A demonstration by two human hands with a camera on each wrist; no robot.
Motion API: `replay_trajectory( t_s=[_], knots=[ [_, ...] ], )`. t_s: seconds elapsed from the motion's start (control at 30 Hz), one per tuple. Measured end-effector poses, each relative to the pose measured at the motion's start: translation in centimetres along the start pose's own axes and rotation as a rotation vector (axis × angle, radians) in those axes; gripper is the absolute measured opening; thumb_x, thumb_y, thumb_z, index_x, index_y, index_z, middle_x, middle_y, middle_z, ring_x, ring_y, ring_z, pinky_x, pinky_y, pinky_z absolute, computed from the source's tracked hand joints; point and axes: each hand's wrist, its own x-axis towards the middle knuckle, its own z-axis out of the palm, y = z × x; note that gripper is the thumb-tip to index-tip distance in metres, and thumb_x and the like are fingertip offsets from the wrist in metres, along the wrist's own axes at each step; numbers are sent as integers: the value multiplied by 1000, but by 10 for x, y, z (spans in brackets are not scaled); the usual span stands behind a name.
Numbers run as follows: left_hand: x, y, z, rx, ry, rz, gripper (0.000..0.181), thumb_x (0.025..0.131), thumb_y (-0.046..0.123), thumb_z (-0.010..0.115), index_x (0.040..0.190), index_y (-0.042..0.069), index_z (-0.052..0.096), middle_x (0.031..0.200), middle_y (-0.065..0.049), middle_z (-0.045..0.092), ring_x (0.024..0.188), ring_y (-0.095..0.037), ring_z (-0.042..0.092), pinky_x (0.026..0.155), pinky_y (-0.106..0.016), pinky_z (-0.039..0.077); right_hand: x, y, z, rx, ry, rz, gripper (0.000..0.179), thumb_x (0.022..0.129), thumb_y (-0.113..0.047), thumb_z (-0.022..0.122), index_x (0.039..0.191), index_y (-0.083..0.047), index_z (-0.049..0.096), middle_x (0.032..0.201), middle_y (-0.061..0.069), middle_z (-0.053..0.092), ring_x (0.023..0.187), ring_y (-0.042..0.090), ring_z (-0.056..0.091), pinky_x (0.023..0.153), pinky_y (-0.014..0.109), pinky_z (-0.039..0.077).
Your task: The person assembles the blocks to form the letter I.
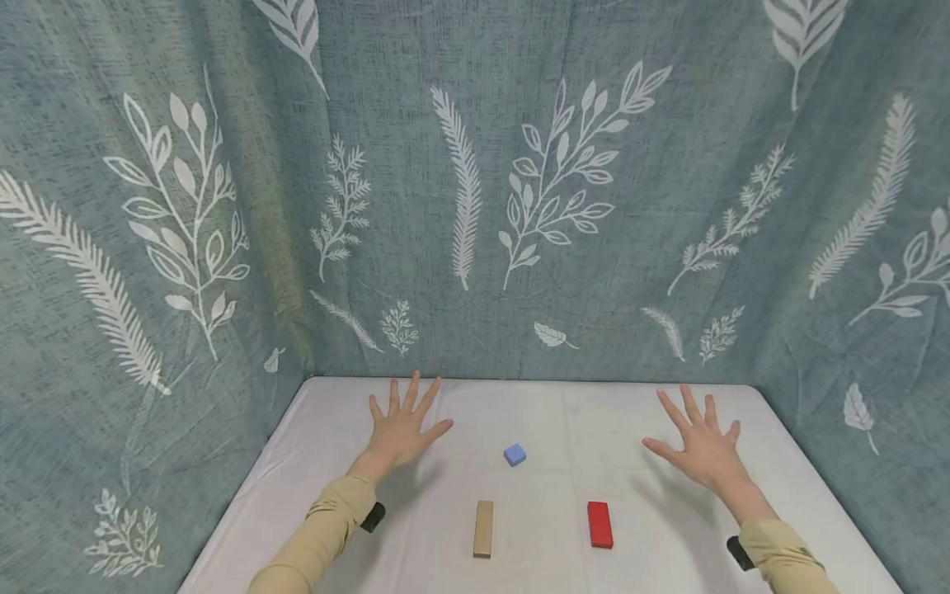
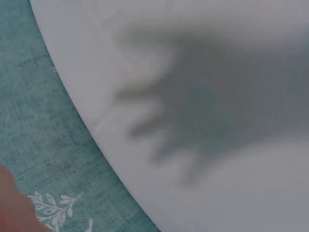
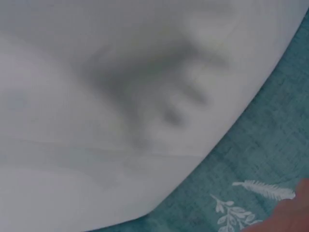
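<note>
Both hands hover above a white table with fingers spread and nothing held. The left hand is over the table's left half, and the right hand is over the right half. Between them lie three small blocks. A blue block sits farthest back, nearest the left hand. Closer to the front is a long tan wooden block, and to its right a red rectangular block. In each wrist view only a sliver of hand shows at a lower corner, with the hand's blurred shadow on the cloth.
The white tabletop has rounded far corners. Blue-green curtains with white leaf prints hang behind it and along both sides. A dark device is strapped at the left wrist, another at the right.
</note>
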Motion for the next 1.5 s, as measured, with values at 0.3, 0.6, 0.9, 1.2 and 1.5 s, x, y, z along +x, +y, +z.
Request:
replay_trajectory(
  t_s=[0.3, 0.6, 0.9, 1.2, 1.5],
  knots=[
    [-2, 10, -2, -39, 15, 45, 77, 92, 60, 44, 153, 28, 8, 161, -10, -1, 144, -45, -7, 107, -74, -9, -2, -10, 0, 36, -32, -39, 90, 82, -64, 57, 153, -30, 12, 159, 18, 6, 138, 59, 5, 93, 86, 1],
    [-5, 17, -2, -87, -11, 71, 79, 92, 59, 46, 153, 27, 8, 161, -8, -2, 145, -43, -6, 108, -74, -8, -5, -19, 2, 107, -59, -64, 90, 82, -62, 60, 153, -28, 16, 159, 19, 10, 139, 57, 6, 93, 86, 3],
    [-10, 20, -1, -159, -61, 105, 80, 91, 58, 49, 153, 25, 10, 160, -10, 3, 145, -44, -2, 108, -75, -4, -11, -27, 11, 220, -129, -108, 87, 82, -56, 64, 152, -30, 18, 159, 16, 13, 141, 53, 7, 96, 83, 5],
    [-14, 25, 2, -274, -111, 125, 80, 91, 52, 54, 153, 20, 15, 160, -13, 8, 145, -44, 2, 108, -74, -3, -15, -34, 20, 332, -214, -135, 87, 83, -56, 63, 152, -27, 18, 159, 14, 16, 143, 47, 12, 96, 83, 11],
    [-18, 28, 6, -418, -215, 154, 81, 90, 52, 56, 153, 18, 18, 160, -12, 10, 146, -41, 3, 111, -72, -1, -20, -40, 23, 375, -258, -180, 86, 83, -50, 66, 152, -18, 23, 156, 17, 23, 142, 44, 21, 105, 71, 26]
  ],
)
